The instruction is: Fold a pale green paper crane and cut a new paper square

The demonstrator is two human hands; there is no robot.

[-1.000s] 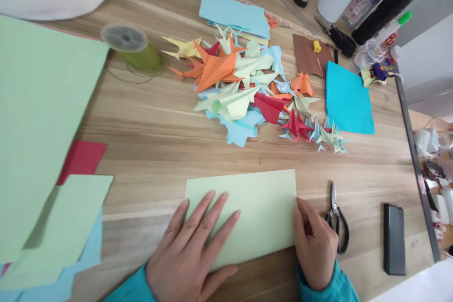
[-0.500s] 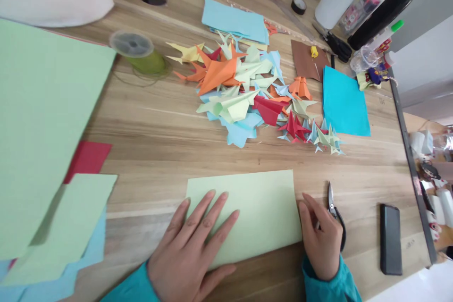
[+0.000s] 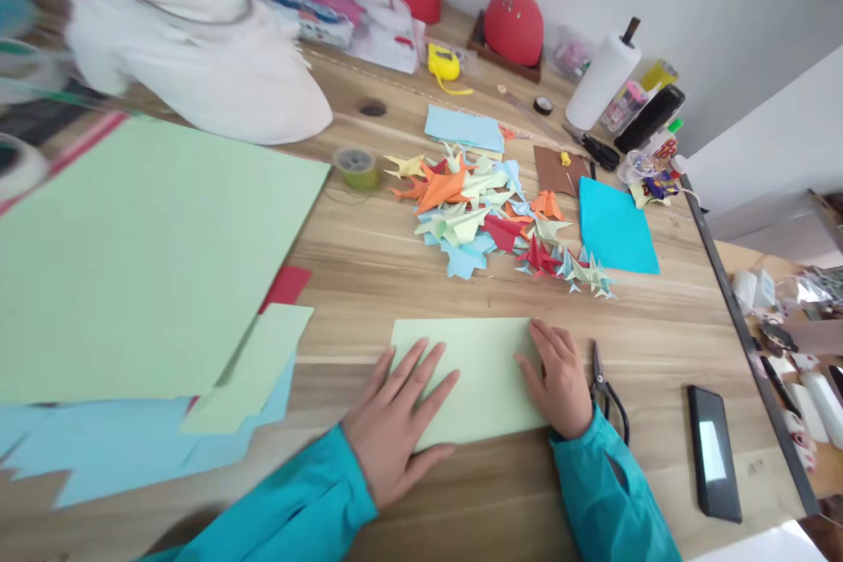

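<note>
A pale green sheet of paper (image 3: 484,369) lies flat on the wooden table (image 3: 369,263) in front of me. My left hand (image 3: 395,421) rests on its left part, fingers spread and flat. On the sheet's right edge lies my right hand (image 3: 559,378), fingers stretched out over the paper. Neither hand holds anything. Small black scissors (image 3: 609,391) lie just right of my right hand.
A pile of coloured folded paper figures (image 3: 493,219) sits beyond the sheet, with a turquoise sheet (image 3: 616,228) to its right. Large green (image 3: 145,255) and blue papers (image 3: 132,448) cover the left. A black phone (image 3: 715,452) lies at right, near the table edge. A thread spool (image 3: 356,167) stands mid-table.
The view has pulled back and tilted up, showing more of the table's far side. My right hand has slid from the sheet's right edge onto the paper. The left hand stays put.
</note>
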